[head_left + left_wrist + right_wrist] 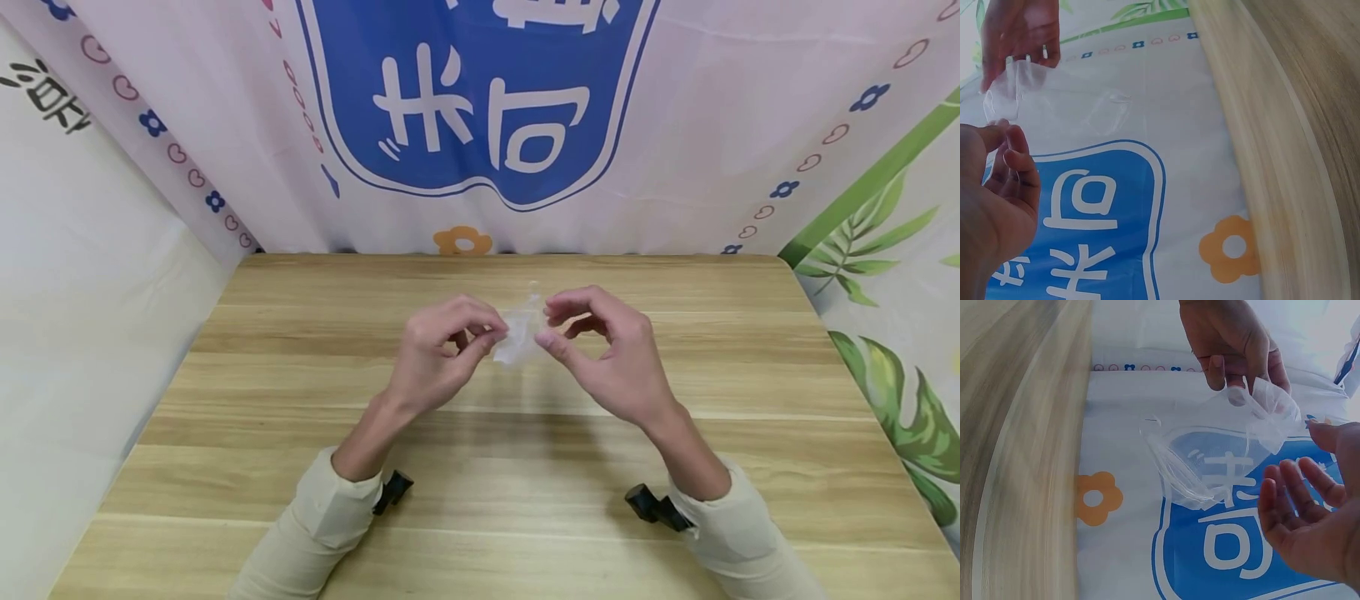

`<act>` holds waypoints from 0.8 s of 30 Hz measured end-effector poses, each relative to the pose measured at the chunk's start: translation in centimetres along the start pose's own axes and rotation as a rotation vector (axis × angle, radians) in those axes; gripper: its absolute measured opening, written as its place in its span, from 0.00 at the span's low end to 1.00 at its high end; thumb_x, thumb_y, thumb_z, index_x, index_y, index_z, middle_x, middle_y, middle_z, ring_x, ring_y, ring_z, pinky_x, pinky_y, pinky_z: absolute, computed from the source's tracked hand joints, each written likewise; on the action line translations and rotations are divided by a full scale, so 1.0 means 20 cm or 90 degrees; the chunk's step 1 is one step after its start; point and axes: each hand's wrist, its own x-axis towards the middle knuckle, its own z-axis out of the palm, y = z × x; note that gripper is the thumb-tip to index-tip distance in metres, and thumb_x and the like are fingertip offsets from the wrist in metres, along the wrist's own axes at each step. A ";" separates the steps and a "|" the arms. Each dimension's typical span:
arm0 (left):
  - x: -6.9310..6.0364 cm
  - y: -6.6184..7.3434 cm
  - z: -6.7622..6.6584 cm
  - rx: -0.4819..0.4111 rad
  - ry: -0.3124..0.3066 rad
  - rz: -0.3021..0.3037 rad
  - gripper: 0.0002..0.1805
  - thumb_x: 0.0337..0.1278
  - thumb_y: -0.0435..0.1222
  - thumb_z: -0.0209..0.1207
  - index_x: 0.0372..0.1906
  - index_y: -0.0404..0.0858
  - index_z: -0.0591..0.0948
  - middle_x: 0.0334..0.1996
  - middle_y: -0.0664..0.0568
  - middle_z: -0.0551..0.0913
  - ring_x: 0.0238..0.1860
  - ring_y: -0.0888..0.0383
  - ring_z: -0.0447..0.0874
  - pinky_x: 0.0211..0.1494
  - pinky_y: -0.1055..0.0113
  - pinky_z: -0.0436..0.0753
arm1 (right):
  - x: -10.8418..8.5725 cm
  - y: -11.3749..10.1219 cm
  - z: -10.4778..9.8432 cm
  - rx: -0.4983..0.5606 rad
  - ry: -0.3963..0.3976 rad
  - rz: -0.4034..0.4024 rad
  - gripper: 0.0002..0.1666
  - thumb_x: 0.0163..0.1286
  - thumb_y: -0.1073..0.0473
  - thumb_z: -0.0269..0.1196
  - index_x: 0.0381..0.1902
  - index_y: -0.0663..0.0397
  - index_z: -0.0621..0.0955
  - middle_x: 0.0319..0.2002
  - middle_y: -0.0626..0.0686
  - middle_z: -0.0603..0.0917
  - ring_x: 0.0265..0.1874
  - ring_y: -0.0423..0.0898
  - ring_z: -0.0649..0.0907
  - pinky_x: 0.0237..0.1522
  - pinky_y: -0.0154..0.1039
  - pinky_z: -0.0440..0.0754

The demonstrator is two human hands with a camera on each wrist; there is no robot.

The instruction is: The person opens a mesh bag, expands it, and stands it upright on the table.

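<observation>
A clear, crumpled piece of thin plastic point(519, 335) is held up above the table between the two hands. The left hand point(446, 346) pinches its left edge between thumb and fingertips. Beside its right edge is the right hand point(618, 354), fingers bent loosely, with a gap between thumb and fingers. In the right wrist view the plastic point(1188, 475) hangs down in folds from the left hand point(1235, 347), and the right hand's thumb point(1322, 432) is close to its edge; contact is unclear. The left wrist view shows the plastic point(1088, 103) spread above the left hand point(1004, 194).
Beneath the hands lies a wood-grain table point(262, 400). A printed curtain point(697, 125) with a blue sign pattern hangs along its far edge, and leaf-patterned cloth point(892, 275) is at the right. Small black devices point(393, 492) are strapped at both wrists.
</observation>
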 end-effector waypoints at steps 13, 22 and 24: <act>0.00 0.02 0.02 -0.022 -0.057 0.002 0.08 0.59 0.20 0.71 0.40 0.34 0.90 0.36 0.46 0.91 0.32 0.58 0.85 0.26 0.74 0.81 | 0.00 -0.03 -0.02 0.009 -0.166 0.182 0.20 0.77 0.61 0.69 0.63 0.56 0.82 0.44 0.51 0.93 0.41 0.44 0.90 0.49 0.34 0.90; -0.02 0.03 0.05 -0.004 -0.015 -0.036 0.08 0.61 0.23 0.72 0.44 0.32 0.87 0.40 0.44 0.89 0.33 0.57 0.85 0.28 0.72 0.84 | 0.00 -0.03 -0.01 0.033 -0.095 0.209 0.18 0.73 0.63 0.72 0.59 0.58 0.84 0.40 0.54 0.93 0.36 0.43 0.89 0.42 0.32 0.89; -0.03 0.03 0.06 0.002 0.002 -0.066 0.09 0.63 0.27 0.72 0.46 0.31 0.86 0.42 0.41 0.88 0.35 0.55 0.85 0.29 0.71 0.86 | 0.00 -0.03 -0.01 0.042 -0.059 0.218 0.18 0.72 0.64 0.73 0.58 0.60 0.84 0.40 0.57 0.92 0.35 0.43 0.89 0.40 0.32 0.89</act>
